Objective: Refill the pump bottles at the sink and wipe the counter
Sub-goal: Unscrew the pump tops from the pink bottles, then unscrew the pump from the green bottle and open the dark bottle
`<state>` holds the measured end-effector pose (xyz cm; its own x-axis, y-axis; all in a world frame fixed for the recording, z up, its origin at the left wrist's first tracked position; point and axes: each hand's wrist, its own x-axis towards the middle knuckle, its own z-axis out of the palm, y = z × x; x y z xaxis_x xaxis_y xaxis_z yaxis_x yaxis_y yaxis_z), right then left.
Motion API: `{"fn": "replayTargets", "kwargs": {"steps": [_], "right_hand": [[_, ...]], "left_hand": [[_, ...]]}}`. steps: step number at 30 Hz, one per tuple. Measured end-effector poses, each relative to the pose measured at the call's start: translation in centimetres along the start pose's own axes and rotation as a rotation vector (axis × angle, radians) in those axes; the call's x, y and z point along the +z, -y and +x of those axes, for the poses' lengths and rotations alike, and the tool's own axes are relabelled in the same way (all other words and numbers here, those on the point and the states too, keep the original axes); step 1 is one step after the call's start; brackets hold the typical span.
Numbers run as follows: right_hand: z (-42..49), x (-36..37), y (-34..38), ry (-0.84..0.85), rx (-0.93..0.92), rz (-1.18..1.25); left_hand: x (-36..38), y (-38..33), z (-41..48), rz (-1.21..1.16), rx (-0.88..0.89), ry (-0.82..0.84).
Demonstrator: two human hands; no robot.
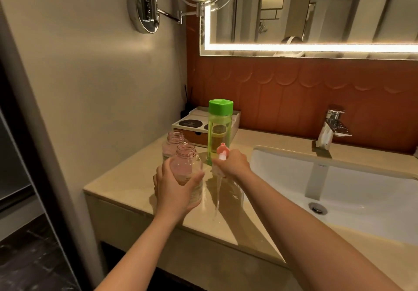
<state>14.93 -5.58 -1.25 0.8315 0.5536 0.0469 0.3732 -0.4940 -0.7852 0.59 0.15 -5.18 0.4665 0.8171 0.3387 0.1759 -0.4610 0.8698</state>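
step: uncapping, refill likely not begun | left hand [174, 184] grips open bottle [186, 161], bench [126, 186] left end | right hand [233, 164] holds pump [222, 152], tube dangling | next: probably uncap green bottle [219, 130], pour

Beige wall [90, 75], rust-red tiled backsplash [294, 91], light-edged mirror [316, 7], dark marbled floor [27, 256].

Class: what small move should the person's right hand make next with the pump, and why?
Probably lay the pump on the counter: the right hand holds it clear, tube dangling, while the left hand grips an open bottle that looks nearly empty.
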Motion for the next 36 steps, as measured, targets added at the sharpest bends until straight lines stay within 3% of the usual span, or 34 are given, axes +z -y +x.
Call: {"fn": "replayTargets", "kwargs": {"steps": [6,18,23,31,36], "right_hand": [[0.5,1.6,0.3,0.016,0.015,-0.156],[1.2,3.2,0.0,0.006,-0.001,-0.197],[0.9,1.9,0.3,0.004,-0.027,-0.154],[-1.5,-3.0,0.5,0.088,-0.147,-0.166],[-4.6,-7.3,0.0,0.177,-0.189,-0.149]], "left_hand": [[0.4,0.2,0.2,0.208,0.031,-0.054],[0.9,0.5,1.1,0.264,0.002,-0.015],[0.5,0.3,0.8,0.176,-0.022,-0.003],[-1.1,-2.0,-0.6,0.059,0.226,-0.135],[-1.8,-4.6,-1.6,0.056,0.4,0.018]]}}
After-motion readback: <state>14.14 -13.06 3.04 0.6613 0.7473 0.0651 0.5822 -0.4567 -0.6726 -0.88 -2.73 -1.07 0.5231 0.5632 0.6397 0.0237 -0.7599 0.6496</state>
